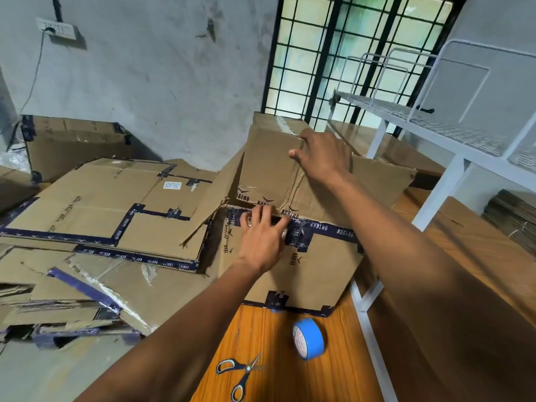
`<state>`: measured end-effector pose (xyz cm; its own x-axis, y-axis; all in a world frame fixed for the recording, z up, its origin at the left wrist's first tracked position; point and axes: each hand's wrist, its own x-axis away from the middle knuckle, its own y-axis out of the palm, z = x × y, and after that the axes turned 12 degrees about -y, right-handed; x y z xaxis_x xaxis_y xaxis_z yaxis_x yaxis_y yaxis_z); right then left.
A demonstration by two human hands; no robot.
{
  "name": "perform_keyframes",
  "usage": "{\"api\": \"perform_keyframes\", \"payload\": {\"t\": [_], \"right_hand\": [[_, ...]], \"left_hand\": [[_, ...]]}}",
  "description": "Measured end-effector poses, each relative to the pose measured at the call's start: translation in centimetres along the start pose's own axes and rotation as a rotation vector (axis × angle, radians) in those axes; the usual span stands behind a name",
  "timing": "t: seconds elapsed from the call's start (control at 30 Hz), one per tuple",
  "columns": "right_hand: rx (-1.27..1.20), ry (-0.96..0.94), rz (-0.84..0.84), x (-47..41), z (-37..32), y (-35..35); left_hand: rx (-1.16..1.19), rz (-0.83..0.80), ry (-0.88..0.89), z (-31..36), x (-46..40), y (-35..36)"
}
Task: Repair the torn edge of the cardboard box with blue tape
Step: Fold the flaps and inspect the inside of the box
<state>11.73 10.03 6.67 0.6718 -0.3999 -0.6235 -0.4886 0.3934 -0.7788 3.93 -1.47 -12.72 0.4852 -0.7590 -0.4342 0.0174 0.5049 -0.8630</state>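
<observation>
Both hands on the cardboard box [304, 274]: left hand [261, 239] fingers spread flat on its near top edge, right hand [324, 158] gripping the raised flap beyond; light, floppy board, so brace beside the tear; blue tape [309, 338] below left wrist, untouched

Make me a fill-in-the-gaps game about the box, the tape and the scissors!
1. The roll of tape is coloured ____.
2. The scissors lie on the wooden ____, held by nobody.
3. The left hand presses on the near top edge of the cardboard ____.
4. The right hand holds the box's raised ____.

Missing words: blue; table; box; flap
</observation>
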Motion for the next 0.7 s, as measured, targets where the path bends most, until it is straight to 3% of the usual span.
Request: {"api": "perform_keyframes", "payload": {"t": [0.27,0.7], "right_hand": [[0.007,-0.035,0.013,-0.8,0.6,1.0],[-0.018,-0.078,0.009,-1.0,0.8,2.2]], "left_hand": [[-0.019,0.041,0.036,0.4,-0.4,0.6],[-0.227,0.100,-0.189,-10.6,-0.7,-3.2]]}}
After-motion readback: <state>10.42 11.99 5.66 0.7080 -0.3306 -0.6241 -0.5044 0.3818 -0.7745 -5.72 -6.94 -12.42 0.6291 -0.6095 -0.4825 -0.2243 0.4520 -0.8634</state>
